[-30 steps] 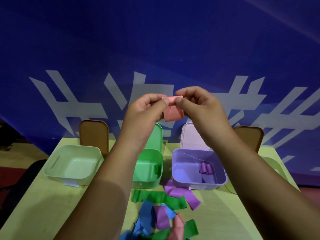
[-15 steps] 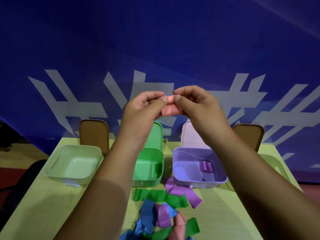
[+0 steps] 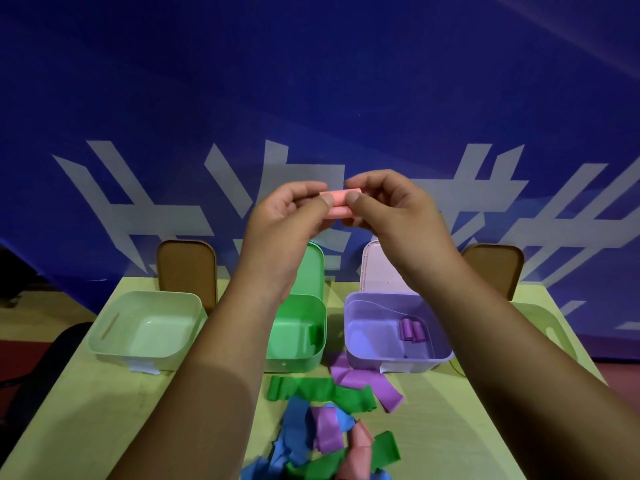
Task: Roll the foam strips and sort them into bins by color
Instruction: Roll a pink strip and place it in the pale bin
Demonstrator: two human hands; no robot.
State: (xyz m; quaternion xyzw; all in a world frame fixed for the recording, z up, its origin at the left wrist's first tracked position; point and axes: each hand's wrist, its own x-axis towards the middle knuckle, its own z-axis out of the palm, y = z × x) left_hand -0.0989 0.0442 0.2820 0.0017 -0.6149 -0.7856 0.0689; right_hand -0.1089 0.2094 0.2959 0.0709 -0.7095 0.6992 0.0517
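1. I have the pink foam roll [image 3: 341, 204] up in the air above the far part of the tabletop [image 3: 86, 410]. It is a short, smooth cylinder lying level.
2. The left hand [image 3: 287, 216] pinches its left end between thumb and curled fingers. The right hand [image 3: 391, 209] pinches the right end the same way, and the two thumbs nearly meet on the roll's front.
3. Below, I see round-cornered plastic bins in a row near the far edge: a pale green bin [image 3: 145, 362] at the left, a green bin [image 3: 294, 366] in the middle, and a purple bin [image 3: 398, 365] on the right, which holds small purple rolls [image 3: 412, 330].
4. Limp, flat strips lie heaped toward the near edge: a green strip [image 3: 311, 389], a purple strip [image 3: 367, 382], a blue strip [image 3: 294, 431] and a pink strip [image 3: 360, 441].
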